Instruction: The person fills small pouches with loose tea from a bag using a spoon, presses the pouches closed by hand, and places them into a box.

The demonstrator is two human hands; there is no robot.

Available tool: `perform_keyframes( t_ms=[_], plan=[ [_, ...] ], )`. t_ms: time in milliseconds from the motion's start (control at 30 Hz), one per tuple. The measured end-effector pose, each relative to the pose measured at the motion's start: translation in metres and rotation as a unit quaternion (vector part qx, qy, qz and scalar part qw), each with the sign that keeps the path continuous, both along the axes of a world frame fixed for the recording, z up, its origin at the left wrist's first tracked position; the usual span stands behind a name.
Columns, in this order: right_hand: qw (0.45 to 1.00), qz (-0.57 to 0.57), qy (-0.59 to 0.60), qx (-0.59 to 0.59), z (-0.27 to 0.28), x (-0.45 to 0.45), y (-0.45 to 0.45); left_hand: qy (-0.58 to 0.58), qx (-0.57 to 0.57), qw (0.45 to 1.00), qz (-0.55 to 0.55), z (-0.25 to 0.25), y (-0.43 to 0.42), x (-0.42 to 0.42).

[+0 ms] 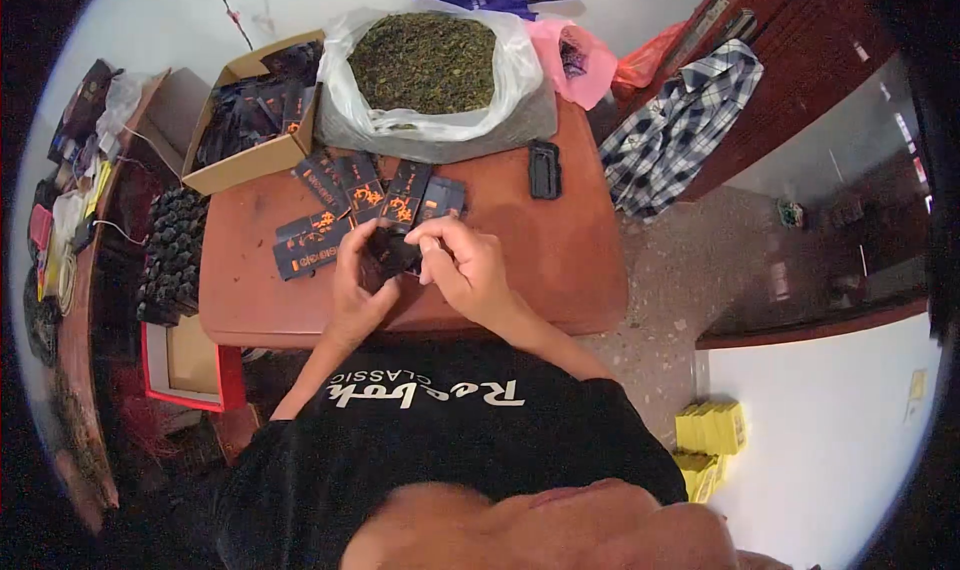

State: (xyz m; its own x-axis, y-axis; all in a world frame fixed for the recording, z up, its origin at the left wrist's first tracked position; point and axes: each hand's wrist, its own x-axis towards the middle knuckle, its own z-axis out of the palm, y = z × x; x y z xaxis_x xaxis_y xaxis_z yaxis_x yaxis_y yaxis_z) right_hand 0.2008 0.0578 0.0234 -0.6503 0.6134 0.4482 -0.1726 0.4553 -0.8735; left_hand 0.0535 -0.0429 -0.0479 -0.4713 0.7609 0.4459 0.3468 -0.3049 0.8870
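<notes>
My left hand (360,282) grips a small black packet (392,254) low over the table, between thumb and fingers. At the packet's right side my right hand (462,262) is closed, thumb and fingers pinched at its edge. The fingers partly cover the packet, so its opening cannot be made out. Just beyond my hands, several flat black packets with orange print (312,244) lie fanned out on the brown table (560,260). Behind them stands a large clear plastic bag (450,130) full of dark green dried leaves (425,62).
A cardboard box (250,160) holding many black packets stands at the table's back left. A small black tray-like object (544,170) lies at right. A pink bag (585,65) and checked cloth (690,120) are beyond. A red-rimmed box (190,365) sits low at left.
</notes>
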Motion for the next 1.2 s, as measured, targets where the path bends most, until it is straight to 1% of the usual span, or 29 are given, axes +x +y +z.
perform_keyframes(
  t_ms=[67,167,267,367,467,567,667,700,800,867,900,1000,1100,1200],
  plan=[
    [1.000,0.004,0.009,-0.010,0.001,-0.001,-0.002,0.097,-0.015,0.995,0.018,0.002,-0.003,-0.010],
    [1.000,0.002,-0.002,-0.015,0.006,0.001,-0.001,0.221,-0.005,0.974,0.042,0.017,-0.005,-0.014],
    [0.999,-0.004,0.021,-0.043,0.008,0.003,-0.001,0.273,-0.013,0.960,0.058,0.026,-0.005,-0.011],
    [0.996,-0.011,0.054,-0.072,0.006,0.004,0.000,0.284,0.004,0.957,0.055,0.035,0.001,-0.012],
    [0.993,-0.006,0.081,-0.088,0.001,0.005,0.006,0.226,0.010,0.973,0.035,0.037,0.005,-0.015],
    [0.979,-0.015,0.118,-0.164,-0.003,0.005,0.011,0.153,-0.008,0.988,0.037,0.041,0.016,-0.012],
    [0.955,-0.024,0.130,-0.265,0.004,0.008,0.017,0.174,0.029,0.984,-0.001,0.046,0.030,-0.019],
    [0.946,-0.019,0.141,-0.290,0.001,0.007,0.022,0.199,0.037,0.979,0.002,0.048,0.034,-0.019],
    [0.941,-0.026,0.137,-0.309,-0.003,0.007,0.029,0.279,0.054,0.959,0.016,0.054,0.046,-0.015],
    [0.954,-0.060,0.120,-0.269,-0.004,0.006,0.030,0.335,0.054,0.940,0.028,0.059,0.051,-0.012],
    [0.959,-0.076,0.110,-0.250,-0.004,0.006,0.029,0.332,0.054,0.941,0.033,0.058,0.055,-0.012],
    [0.987,-0.116,0.096,-0.063,-0.002,0.009,0.030,0.343,0.034,0.938,0.038,0.061,0.060,-0.016],
    [0.987,-0.138,0.062,-0.048,0.005,0.015,0.033,0.397,0.027,0.916,0.044,0.065,0.062,-0.021],
    [0.985,-0.131,0.073,-0.086,0.008,0.014,0.033,0.330,0.034,0.943,0.027,0.054,0.065,-0.024]
  ],
)
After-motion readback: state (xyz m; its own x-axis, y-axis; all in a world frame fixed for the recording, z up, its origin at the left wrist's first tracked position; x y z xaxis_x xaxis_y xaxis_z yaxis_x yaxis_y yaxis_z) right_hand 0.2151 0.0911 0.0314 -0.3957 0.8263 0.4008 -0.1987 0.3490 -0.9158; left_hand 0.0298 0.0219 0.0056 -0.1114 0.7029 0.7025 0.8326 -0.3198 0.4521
